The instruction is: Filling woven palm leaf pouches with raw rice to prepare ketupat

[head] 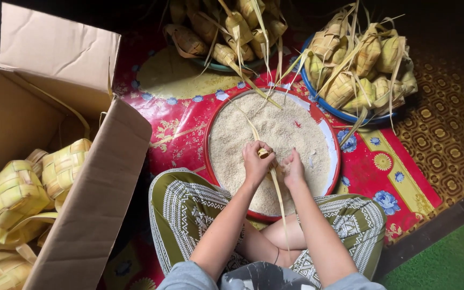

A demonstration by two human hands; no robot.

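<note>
Your left hand [255, 161] pinches a woven pouch [264, 153] over rice tray [213, 123]; right hand [294, 167] cupped in rice. Filled pouches at 12 & 1 o'clock; box at 9 holds approx. half-load left.

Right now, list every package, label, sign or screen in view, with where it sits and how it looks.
Cardboard box: far left, plain brown, flaps open, woven yellow-green leaf pouches inside.
No labels, signs or screens show.
Left hand holds a woven pouch over the red-rimmed tray of rice; right hand is beside it in the rice.
</note>
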